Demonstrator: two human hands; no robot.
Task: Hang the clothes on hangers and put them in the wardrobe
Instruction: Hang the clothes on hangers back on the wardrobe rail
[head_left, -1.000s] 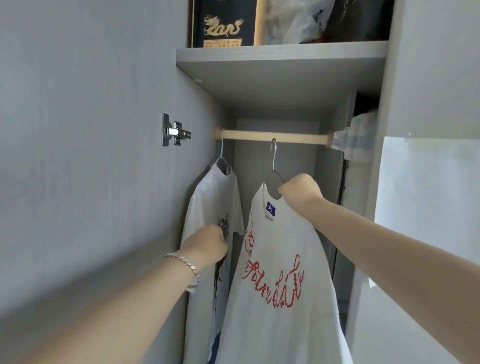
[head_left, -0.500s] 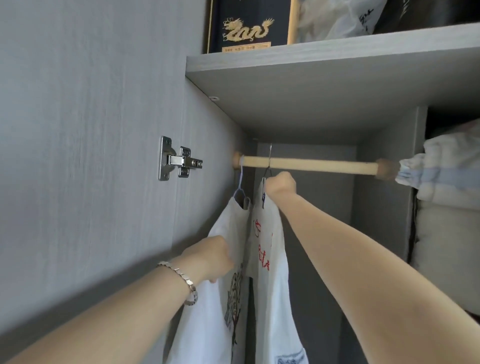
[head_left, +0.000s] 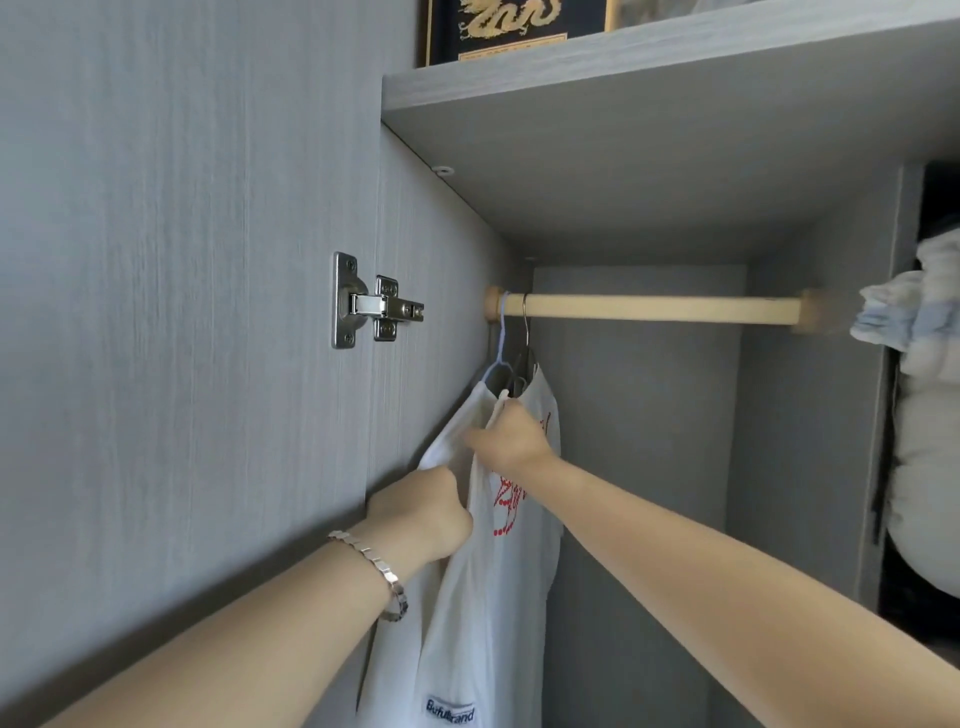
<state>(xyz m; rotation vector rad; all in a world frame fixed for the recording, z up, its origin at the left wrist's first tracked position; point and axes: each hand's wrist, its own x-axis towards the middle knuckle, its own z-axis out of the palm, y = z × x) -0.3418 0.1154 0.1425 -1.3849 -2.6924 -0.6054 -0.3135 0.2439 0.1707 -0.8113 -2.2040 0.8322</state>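
**Shirts bunched at the rail's left end**

Two white shirts hang inside the wardrobe, side by side at the 9 o'clock end of the wooden rail (head_left: 649, 309). The pale blue hanger (head_left: 501, 338) sits hard against the rail's end cap. The metal hanger (head_left: 526, 332) hooks on just to its 3 o'clock side. The plain-looking shirt (head_left: 457, 426) drapes from the blue hanger against the wardrobe's side panel. The red-print shirt (head_left: 524, 519) hangs from the metal one, touching its neighbour, with a small blue-lettered label near its hem at 6 o'clock.

The right hand (head_left: 511, 439) reaches in from 4 o'clock. Its fingertips pinch a narrow white edge of cloth at the neck of the red-print shirt, just below the hooks. The left hand (head_left: 423, 512), at 7 o'clock of the right one, is curled into the cloth of the plain-looking shirt. Its fingertips are hidden behind the knuckles. A silver bracelet (head_left: 374, 564) circles that wrist.

A metal hinge (head_left: 371, 306) is fixed to the door at 9 o'clock of the rail. A grey shelf (head_left: 649, 156) spans the compartment at 12 o'clock and carries a dark box with a gold dragon (head_left: 511, 26). Folded pale bedding (head_left: 924, 415) fills the neighbouring compartment at 3 o'clock.
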